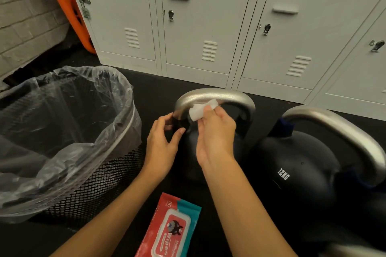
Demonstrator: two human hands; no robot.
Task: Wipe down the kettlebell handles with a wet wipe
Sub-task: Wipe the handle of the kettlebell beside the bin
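The right hand (215, 131) pinches a folded wet wipe (201, 109) against the left kettlebell's steel handle (215, 95) to scrub it, while the left hand (161, 144), fingers loosely curled, cups the handle's near side — probably steadying it — beside the lined bin (69, 131).

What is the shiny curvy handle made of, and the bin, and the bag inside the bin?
The handle being wiped looks like brushed metal: silver-grey with a soft sheen. The bin looks like black wire mesh, probably metal, since an open lattice of small holes shows. The bag inside it is thin clear plastic: see-through, crinkled and glossy. The wipe looks like soft white cloth-like sheet, crumpled.
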